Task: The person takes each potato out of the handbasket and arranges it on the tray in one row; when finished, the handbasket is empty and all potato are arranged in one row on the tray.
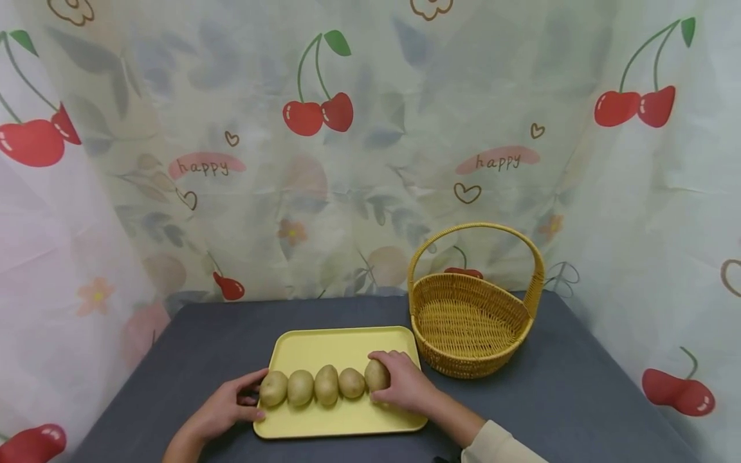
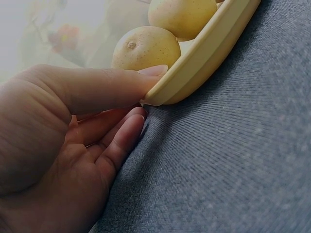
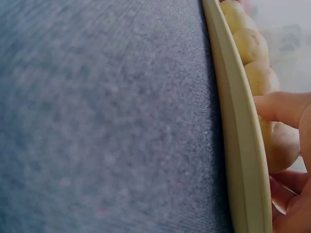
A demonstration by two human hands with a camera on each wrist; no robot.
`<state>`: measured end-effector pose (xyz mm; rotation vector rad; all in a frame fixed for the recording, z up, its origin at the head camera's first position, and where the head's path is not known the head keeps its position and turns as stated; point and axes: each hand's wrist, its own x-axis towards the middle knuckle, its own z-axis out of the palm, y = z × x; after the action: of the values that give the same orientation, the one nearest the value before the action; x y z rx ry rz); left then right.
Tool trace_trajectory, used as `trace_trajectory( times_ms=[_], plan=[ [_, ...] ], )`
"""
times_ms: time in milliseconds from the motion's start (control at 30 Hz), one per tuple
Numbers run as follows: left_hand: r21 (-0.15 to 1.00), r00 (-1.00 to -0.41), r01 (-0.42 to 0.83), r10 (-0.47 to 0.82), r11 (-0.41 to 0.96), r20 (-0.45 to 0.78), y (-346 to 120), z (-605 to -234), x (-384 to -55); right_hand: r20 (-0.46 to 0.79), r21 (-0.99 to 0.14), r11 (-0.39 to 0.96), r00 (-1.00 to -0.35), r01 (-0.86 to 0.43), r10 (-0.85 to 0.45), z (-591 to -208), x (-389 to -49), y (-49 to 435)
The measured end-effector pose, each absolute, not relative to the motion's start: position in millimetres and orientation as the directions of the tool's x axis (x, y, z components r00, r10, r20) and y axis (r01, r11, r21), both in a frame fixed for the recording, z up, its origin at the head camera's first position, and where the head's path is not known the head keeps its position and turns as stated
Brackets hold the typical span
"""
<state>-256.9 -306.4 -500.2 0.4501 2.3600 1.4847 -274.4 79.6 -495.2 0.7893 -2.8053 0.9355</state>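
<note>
Several potatoes (image 1: 327, 384) lie side by side in a row on a yellow tray (image 1: 341, 421). My right hand (image 1: 405, 384) holds the rightmost potato (image 1: 377, 375) between thumb and fingers, still in line with the others. At the tray's left end, my left hand (image 1: 222, 406) grips the rim, beside the leftmost potato (image 1: 273, 389). The left wrist view shows the thumb (image 2: 112, 87) lying on the rim and the other fingers curled below it at the outer edge. In the right wrist view, the right thumb (image 3: 279, 107) is near the tray wall (image 3: 238, 126), with potatoes beyond it.
A woven basket (image 1: 463, 366) with a tall arched handle stands behind the tray to the right. Dark grey cloth (image 1: 226, 328) covers the table. Curtains printed with cherries (image 1: 318, 116) hang at the back and both sides.
</note>
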Motion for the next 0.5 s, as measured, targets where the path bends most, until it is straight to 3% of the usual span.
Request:
trace_trajectory(
  times_ms=[500],
  plan=[
    [0.914, -0.893, 0.103, 0.442, 0.392, -0.089, -305.9, -497.6, -257.6, 0.239, -0.524, 0.658, -0.835, -0.541, -0.497, -493.7, -269.7, 86.4]
  ],
)
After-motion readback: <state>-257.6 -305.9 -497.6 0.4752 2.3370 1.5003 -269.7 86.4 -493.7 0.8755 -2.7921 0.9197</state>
